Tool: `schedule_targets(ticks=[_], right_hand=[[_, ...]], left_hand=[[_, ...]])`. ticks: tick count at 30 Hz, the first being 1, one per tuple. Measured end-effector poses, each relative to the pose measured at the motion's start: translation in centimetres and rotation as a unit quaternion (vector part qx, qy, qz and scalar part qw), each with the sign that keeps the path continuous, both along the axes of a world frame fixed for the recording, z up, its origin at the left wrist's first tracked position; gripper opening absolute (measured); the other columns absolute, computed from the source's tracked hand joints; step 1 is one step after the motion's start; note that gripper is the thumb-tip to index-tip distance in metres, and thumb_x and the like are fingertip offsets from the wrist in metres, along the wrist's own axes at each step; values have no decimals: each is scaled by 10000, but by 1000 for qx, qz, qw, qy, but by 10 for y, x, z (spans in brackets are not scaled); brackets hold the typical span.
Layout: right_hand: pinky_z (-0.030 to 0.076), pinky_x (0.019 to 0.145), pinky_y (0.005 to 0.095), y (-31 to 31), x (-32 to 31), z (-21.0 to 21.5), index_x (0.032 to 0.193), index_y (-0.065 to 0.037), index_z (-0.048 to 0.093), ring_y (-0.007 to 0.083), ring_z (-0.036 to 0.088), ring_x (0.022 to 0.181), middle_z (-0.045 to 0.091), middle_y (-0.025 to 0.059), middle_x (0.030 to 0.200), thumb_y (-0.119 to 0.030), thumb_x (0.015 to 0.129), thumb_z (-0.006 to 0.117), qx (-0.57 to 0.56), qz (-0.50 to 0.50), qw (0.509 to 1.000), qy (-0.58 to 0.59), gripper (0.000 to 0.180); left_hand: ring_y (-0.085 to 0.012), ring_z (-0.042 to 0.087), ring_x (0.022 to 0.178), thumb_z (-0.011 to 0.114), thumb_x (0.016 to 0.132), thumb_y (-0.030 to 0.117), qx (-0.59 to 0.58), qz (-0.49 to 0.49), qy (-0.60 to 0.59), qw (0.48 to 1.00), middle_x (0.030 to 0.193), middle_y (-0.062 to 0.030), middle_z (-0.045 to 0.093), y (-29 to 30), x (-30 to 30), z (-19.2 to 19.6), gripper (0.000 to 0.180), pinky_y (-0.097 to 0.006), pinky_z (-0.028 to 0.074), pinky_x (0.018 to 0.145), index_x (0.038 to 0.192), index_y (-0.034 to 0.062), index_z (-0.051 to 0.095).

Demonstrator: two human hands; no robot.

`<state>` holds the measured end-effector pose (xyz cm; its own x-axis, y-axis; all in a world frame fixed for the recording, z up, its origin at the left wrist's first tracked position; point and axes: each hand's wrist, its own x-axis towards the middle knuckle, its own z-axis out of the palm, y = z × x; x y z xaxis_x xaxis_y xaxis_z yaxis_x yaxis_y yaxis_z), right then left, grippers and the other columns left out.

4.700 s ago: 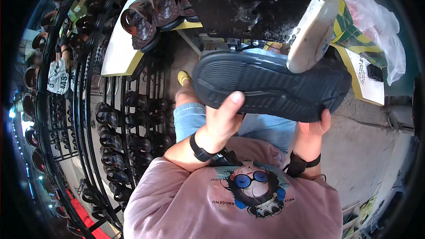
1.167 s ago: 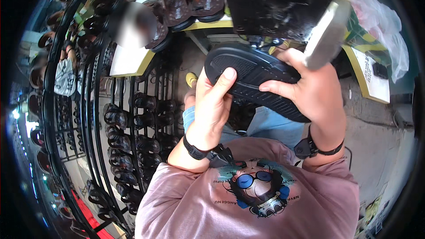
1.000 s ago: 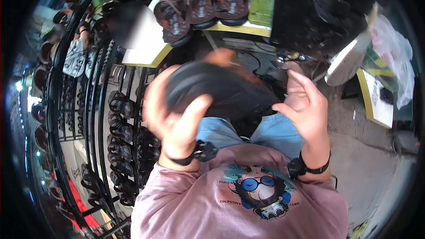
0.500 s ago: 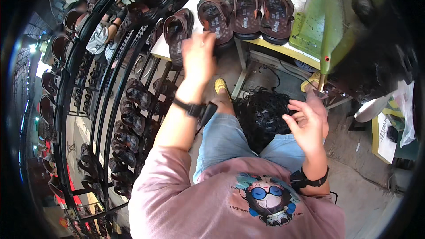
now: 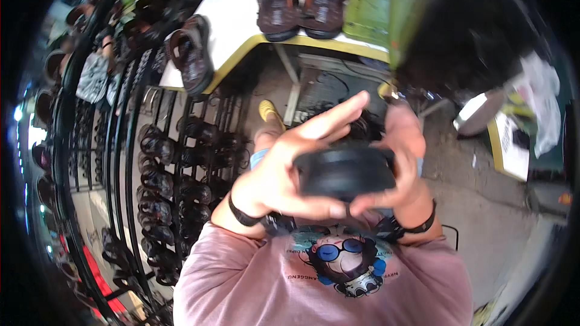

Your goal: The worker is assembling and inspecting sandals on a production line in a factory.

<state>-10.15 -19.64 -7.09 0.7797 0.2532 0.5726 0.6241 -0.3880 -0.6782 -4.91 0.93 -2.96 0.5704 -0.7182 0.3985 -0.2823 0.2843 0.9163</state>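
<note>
A dark sandal [image 5: 347, 172] is between my two hands in front of my chest, blurred and seen end-on, so its straps are hidden. My left hand [image 5: 272, 175] presses against its left side, with the upper fingers stretched out and the thumb near its lower edge. On the opposite side my right hand [image 5: 406, 181] grips it, fingers curled round the edge. On the white table ahead, a pair of brown sandals [image 5: 300, 3] stands side by side. One more brown sandal [image 5: 192, 57] lies at the table's left corner.
Black metal racks [image 5: 115, 145] with many dark sandals rise on my left; another person's patterned clothing [image 5: 93, 78] shows behind them. A green machine [image 5: 377, 9] stands on the white table [image 5: 232, 9]. A plastic bag [image 5: 541, 102] hangs at the right.
My left hand has taken a sandal from the table row and brought it back to my chest. My right hand has closed on it too. The view has shifted.
</note>
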Motion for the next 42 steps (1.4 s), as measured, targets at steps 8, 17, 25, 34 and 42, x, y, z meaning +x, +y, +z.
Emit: schedule_targets(ticks=[8,17,25,34,42], right_hand=[[510,695,342,-29,-65,29,875,-87,600,279,630,796,640,82,913,-272,641,809,-150,-223,959,-89,365],[260,1097,473,-74,-102,-99,1388,-58,346,307,333,1323,377,126,1415,-533,651,759,679,-27,717,155,970],[322,1062,472,-44,-70,-105,1354,-65,403,288,450,1245,479,80,1345,-222,731,714,659,-1,731,179,715],[409,923,312,26,-34,-73,1200,-13,521,175,523,1047,570,63,1143,27,742,689,609,25,756,239,490],[431,913,320,16,-4,-44,1209,-6,514,166,533,1038,582,61,1136,-27,743,739,443,68,863,234,518]], left_hand=[[-195,559,1069,648,811,102,-12,92,268,959,1159,-128,580,-86,-31,-50,503,-334,452,929,1252,-33,445],[-174,556,1035,613,854,62,-236,115,396,880,1141,-94,576,-113,-52,-66,373,-323,447,904,1203,-3,500],[-312,565,1105,670,808,278,-324,131,425,835,1208,-155,573,-40,-24,-104,536,-459,463,969,1227,-9,497],[-316,453,1233,647,830,362,-131,356,121,917,1341,-209,440,35,40,-35,715,-443,334,1044,1374,19,334],[-152,586,697,825,616,144,187,205,-146,950,783,-87,644,-12,38,2,497,-260,460,673,1068,10,666]])
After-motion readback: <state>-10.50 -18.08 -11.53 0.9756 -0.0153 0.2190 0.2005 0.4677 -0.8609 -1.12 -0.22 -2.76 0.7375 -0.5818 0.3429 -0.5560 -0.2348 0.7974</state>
